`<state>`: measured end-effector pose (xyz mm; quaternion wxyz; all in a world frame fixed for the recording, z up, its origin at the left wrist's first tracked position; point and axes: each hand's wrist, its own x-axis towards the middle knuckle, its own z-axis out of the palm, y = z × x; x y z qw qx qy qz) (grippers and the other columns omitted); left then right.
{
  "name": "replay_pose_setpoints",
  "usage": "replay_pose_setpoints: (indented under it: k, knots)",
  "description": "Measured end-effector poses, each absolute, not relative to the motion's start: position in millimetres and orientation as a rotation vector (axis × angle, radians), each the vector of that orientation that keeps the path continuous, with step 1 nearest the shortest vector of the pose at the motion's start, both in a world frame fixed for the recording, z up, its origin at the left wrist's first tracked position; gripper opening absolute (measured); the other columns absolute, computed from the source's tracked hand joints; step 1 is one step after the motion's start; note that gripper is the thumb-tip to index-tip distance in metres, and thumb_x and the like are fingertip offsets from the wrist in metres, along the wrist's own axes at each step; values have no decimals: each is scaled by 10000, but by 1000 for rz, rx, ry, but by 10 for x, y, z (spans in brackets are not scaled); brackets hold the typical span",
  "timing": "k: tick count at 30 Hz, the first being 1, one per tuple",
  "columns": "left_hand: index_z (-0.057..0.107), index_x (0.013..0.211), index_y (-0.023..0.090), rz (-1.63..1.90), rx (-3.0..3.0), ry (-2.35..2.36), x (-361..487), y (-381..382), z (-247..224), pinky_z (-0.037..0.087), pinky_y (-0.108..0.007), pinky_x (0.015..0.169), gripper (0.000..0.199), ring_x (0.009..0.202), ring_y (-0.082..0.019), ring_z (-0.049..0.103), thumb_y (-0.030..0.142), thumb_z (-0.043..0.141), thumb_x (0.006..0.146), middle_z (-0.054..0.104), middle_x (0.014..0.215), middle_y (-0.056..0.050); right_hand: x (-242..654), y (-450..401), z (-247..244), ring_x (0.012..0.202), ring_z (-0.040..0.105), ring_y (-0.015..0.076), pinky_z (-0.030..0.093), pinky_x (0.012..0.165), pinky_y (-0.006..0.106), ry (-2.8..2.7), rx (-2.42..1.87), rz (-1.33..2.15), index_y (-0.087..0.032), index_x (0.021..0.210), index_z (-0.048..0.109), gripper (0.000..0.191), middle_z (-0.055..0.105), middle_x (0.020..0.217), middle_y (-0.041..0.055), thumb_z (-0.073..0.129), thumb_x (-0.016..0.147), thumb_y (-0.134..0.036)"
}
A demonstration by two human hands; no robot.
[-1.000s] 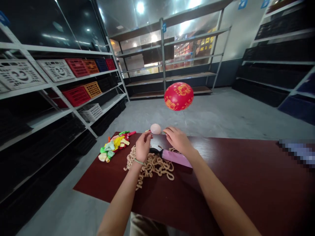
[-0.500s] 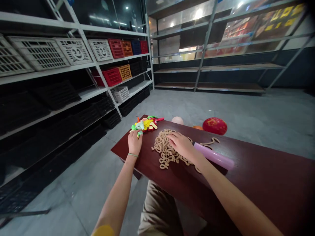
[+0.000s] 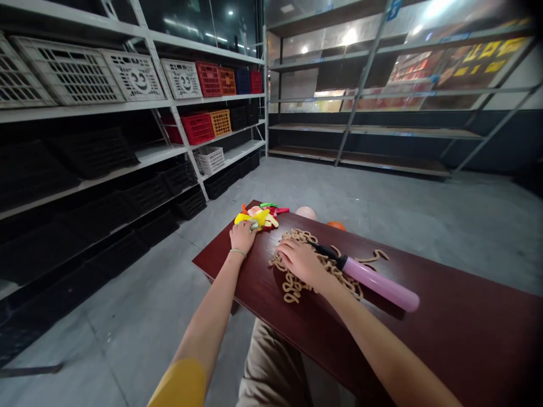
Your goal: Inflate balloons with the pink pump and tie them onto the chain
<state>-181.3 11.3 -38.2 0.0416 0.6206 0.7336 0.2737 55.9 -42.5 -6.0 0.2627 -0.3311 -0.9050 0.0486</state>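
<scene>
My left hand [image 3: 243, 236] rests at the near side of a pile of limp, colourful balloons [image 3: 267, 216] at the table's far left end. Its fingers curl over a pale green balloon [image 3: 254, 225]; the fingertips are partly hidden. Palm down, my right hand [image 3: 299, 260] lies over a heap of beige cord [image 3: 292, 287], its fingers stretched forward over the coils and no object visible in them. Just right of that hand, a balloon pump [image 3: 379, 284] with a pink barrel and black nozzle end lies across the cord and tabletop.
The dark red-brown table [image 3: 458, 316] extends to the right. Beyond its far edge, a pale round balloon [image 3: 306, 212] and an orange one [image 3: 336, 225] show. Shelves with crates [image 3: 197, 129] line the left; a metal rack [image 3: 360, 130] stands at the back.
My left hand has moved further into the balloon pile. My right hand has shifted left over the cord, uncovering the pump's black end. The red round balloon beyond the table is no longer visible.
</scene>
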Motion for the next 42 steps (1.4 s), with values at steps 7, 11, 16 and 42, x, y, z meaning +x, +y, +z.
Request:
replay_pose_setpoints:
  k: [7, 11, 16, 42]
  knots:
    - [724, 973, 203, 1020, 2113, 1622, -1562, 13, -356, 457, -358, 951, 209, 993, -237, 620, 314, 563, 899, 701, 1010, -92, 879, -454, -17, 1042, 599, 202, 480, 951, 375, -2389, -896, 121, -219, 1057, 643, 226, 668, 1087, 61, 448, 961, -158]
    - [758, 935, 226, 1053, 2095, 1636, -1418, -98, -266, 437, -381, 975, 277, 1051, -244, 592, 363, 518, 933, 689, 1085, -86, 1069, -490, 18, 1044, 603, 203, 482, 946, 375, -2354, -930, 76, -228, 1064, 646, 231, 671, 1109, 58, 448, 962, -169]
    - [787, 931, 279, 1056, 1943, 2177, -1302, -226, -66, 362, -536, 965, 292, 1175, -365, 459, 474, 576, 882, 595, 1234, -104, 1474, -513, 61, 1022, 608, 213, 479, 932, 383, -2299, -1023, -9, -225, 1079, 649, 251, 678, 1077, 65, 434, 956, -184]
    - [613, 969, 197, 1180, 669, 619, 319, -215, 15, 550, -313, 840, 179, 850, -160, 710, 277, 688, 827, 729, 905, -40, 2801, -1004, -272, 937, 642, 246, 444, 745, 334, -2231, -1696, -169, -223, 1326, 519, 451, 681, 1115, 96, 498, 919, -415]
